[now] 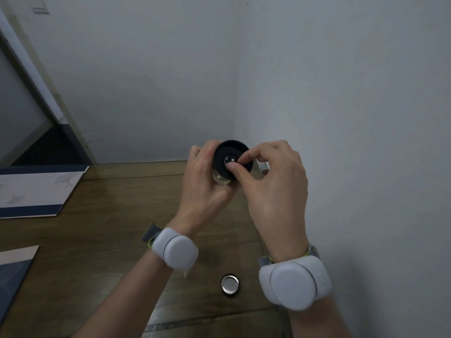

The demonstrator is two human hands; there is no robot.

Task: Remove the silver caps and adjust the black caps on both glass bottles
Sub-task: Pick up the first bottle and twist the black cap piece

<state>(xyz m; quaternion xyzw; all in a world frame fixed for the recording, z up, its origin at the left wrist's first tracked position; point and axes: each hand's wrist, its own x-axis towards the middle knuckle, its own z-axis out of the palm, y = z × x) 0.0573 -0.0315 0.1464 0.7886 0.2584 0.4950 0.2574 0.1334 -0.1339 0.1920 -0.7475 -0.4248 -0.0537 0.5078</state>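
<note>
Head view, and the right hand [271, 176] is right on it: thumb and forefinger pinched together on the small shiny silver cap [230, 159] at the centre of the black cap [231, 159], the other fingers curled loosely behind. Left hand [202, 181] is wrapped around the glass bottle [220, 179], fingers closed on its body, tilting the top toward the camera so the black disc faces us almost square on. Only a sliver of clear glass shows below the black rim; the rest is hidden in the palm. The whole bundle is held up in the air above the far right corner of the worktop [102, 215], close to the wall.

Down near the front edge, between the two wrists, a loose silver cap [230, 285] lies on the wood, open side up, well apart from the hands. That reads as one silver cap already off. Where its bottle went, I can't say; something clear glints just behind the right hand's knuckles, too hidden to call.

So, my read: roughly halfway. The silver cap in the pinch still sits in place, so it is yet to come off, and then the black cap on this bottle wants adjusting. Whether the other black cap is done cannot be told from here.

Both wrists wear pale grey wristbands [174, 247].
</note>
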